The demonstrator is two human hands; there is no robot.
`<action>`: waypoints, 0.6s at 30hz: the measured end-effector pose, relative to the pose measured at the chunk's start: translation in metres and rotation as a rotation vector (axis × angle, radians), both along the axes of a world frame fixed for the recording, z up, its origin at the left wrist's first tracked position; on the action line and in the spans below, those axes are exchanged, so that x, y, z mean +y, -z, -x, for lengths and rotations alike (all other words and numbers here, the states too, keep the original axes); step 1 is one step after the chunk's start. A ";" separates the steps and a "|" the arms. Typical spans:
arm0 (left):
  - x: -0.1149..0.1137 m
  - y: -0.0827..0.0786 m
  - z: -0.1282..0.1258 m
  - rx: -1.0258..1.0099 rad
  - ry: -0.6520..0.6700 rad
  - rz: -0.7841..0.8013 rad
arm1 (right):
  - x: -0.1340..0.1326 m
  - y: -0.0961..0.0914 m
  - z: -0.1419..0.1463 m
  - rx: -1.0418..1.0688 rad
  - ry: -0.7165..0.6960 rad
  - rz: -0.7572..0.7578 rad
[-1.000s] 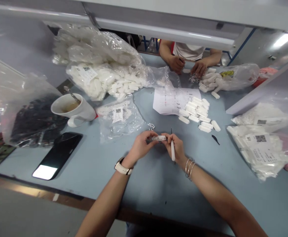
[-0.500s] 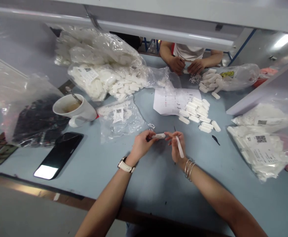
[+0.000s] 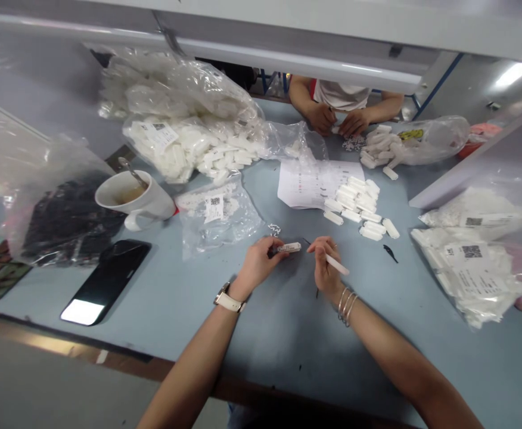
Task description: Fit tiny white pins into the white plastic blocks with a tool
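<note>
My left hand [image 3: 261, 262] pinches a small oblong white plastic piece [image 3: 290, 247] whose upper face carries dark marks too small to make out. To its right, my right hand [image 3: 326, 265] is closed around a thin tool with a white handle [image 3: 338, 265]; its slender dark tip points toward the plastic piece without touching it. Tiny white bits [image 3: 274, 229] lie just beyond my left hand. Past my right hand is a pile of similar white plastic pieces [image 3: 354, 199], partly on a printed paper sheet [image 3: 299, 185].
A mug with a spoon [image 3: 154, 202] and a phone [image 3: 106, 281] are on the left. Clear bags of white parts [image 3: 185, 143] stand behind, and more bags [image 3: 478, 268] at the right. Across the table [image 3: 279, 345], a co-worker's hands [image 3: 339, 119] handle a small piece. A black scrap [image 3: 390, 254] lies nearby.
My right hand has drawn slightly away from the white piece and turned the tool, so its tip now slants toward the piece. My left hand has tilted the piece slightly.
</note>
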State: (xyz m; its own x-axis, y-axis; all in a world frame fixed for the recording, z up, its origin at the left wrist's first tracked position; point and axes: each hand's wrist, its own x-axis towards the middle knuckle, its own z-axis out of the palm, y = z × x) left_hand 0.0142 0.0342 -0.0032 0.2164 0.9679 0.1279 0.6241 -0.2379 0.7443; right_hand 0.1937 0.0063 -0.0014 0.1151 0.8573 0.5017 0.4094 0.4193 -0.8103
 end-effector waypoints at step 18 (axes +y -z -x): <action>0.000 -0.003 -0.002 0.027 0.096 -0.058 | 0.010 0.020 -0.001 0.304 0.035 0.269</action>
State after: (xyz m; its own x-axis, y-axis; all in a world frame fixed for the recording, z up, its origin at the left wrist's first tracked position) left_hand 0.0163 0.0340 -0.0002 0.3118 0.9337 0.1760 0.6161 -0.3397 0.7107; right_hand 0.1947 0.0165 -0.0213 0.2552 0.9462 0.1987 0.1450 0.1658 -0.9755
